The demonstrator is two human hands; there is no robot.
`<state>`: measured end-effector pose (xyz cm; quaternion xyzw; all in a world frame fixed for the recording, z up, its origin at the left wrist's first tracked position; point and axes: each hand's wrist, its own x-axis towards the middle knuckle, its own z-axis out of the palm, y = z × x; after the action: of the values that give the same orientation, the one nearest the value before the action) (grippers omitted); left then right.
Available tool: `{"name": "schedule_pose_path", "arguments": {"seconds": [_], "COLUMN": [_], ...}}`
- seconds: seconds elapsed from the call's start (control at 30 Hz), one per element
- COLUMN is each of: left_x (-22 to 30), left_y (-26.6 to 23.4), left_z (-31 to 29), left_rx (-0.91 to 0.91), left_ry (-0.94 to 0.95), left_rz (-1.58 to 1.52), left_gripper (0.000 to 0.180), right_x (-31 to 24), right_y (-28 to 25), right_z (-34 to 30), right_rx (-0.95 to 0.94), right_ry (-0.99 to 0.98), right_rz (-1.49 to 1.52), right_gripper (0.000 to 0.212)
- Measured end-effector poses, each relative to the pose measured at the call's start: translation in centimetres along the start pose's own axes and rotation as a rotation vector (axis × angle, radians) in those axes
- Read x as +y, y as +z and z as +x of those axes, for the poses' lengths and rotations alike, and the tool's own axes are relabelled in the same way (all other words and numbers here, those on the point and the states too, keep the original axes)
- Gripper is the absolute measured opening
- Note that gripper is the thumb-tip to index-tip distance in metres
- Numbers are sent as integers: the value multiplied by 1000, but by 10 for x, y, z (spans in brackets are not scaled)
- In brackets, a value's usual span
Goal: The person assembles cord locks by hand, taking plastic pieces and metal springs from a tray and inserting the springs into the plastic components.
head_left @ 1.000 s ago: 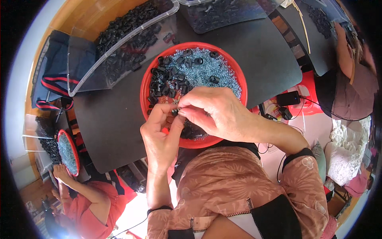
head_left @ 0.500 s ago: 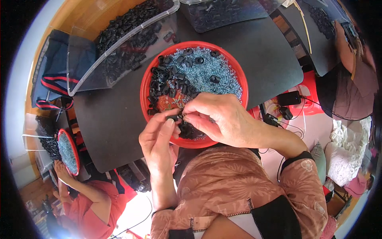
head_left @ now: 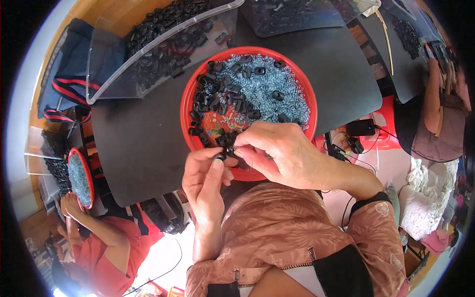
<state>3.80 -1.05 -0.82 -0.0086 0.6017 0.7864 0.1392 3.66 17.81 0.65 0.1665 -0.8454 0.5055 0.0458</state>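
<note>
A small black plastic part [head_left: 219, 157] is pinched between the thumb and fingers of my left hand [head_left: 204, 188]. My right hand [head_left: 284, 156] grips a tiny metal spring [head_left: 230, 149] with thumb and forefinger, right beside the black part. Whether the spring's end sits inside the part I cannot tell. Both hands are over the near side of a round red tray [head_left: 185, 116]. Loose metal springs [head_left: 292, 94] fill its right and far side. Several black plastic parts [head_left: 215, 89] lie along its left side, and a few rest on the springs.
A clear plastic bin [head_left: 163, 42] of black parts stands at the back left, another clear bin [head_left: 297, 22] behind the tray. The dark tabletop [head_left: 143, 143] lies underneath. A phone [head_left: 361, 127] with cables is at right. Co-workers sit left [head_left: 106, 242] and right [head_left: 440, 119].
The view has shifted a little, so the tray appears farther right. Both hands are slightly nearer to me relative to the tray, still holding the black part and the spring close together.
</note>
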Motion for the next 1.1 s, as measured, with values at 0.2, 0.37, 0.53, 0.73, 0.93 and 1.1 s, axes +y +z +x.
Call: {"name": "schedule_pose_path", "arguments": {"seconds": [0.2,0.37,0.53,0.73,0.93,1.1], "left_x": [-2,-2,-7,-19,-20,-21], "left_y": [-5,-11,-31,-39,-41,-42], "left_z": [0,-7,-7,-5,-7,-7], "left_rx": [-13,-10,-311,-214,-146,-130], "left_ry": [0,19,-159,-74,-110,-129], "left_rz": [-21,113,-305,-393,-350,-328], "left_gripper": [16,12,12,19,16,16], "right_x": [-6,-5,-9,24,40,43], "right_y": [3,5,-11,10,33,38], "right_z": [7,10,26,57,85,95], "right_rx": [-22,-110,-408,-73,-74,-107], "right_ry": [-43,-53,296,-194,-231,-354], "right_rz": [-12,-11,402,-49,-452,-675], "right_gripper": [12,13,17,12,9,10]}}
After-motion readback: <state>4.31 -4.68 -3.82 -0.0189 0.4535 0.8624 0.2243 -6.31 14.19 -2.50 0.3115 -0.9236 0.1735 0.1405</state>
